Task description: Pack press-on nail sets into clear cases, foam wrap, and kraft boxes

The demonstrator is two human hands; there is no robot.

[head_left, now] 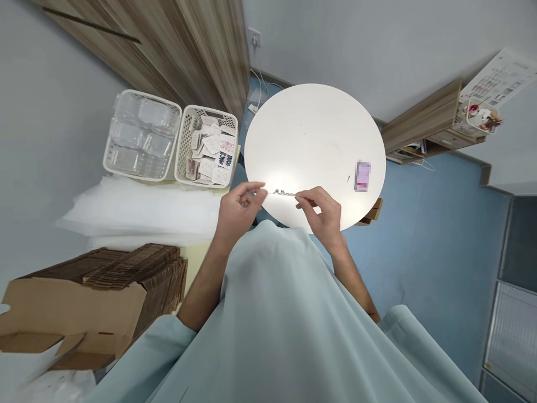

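Note:
Over the near edge of the round white table (pixel 314 123), both my hands hold a thin strip with small shiny grey pieces (pixel 284 193) along it. It is seen nearly edge-on, so its exact kind does not show. My left hand (pixel 239 210) has its left end between thumb and forefinger. The right end is pinched by the thumb and fingertips of my right hand (pixel 321 211). A small purple item (pixel 363 176), blurred out, lies toward the right side of the table.
To the left stand a white basket (pixel 178 162) of small carded items and another basket (pixel 107 151) of clear plastic boxes. White packing sheets (pixel 146 210) and folded cardboard boxes (pixel 84 296) lie nearer. A wooden shelf (pixel 423 123) stands at right.

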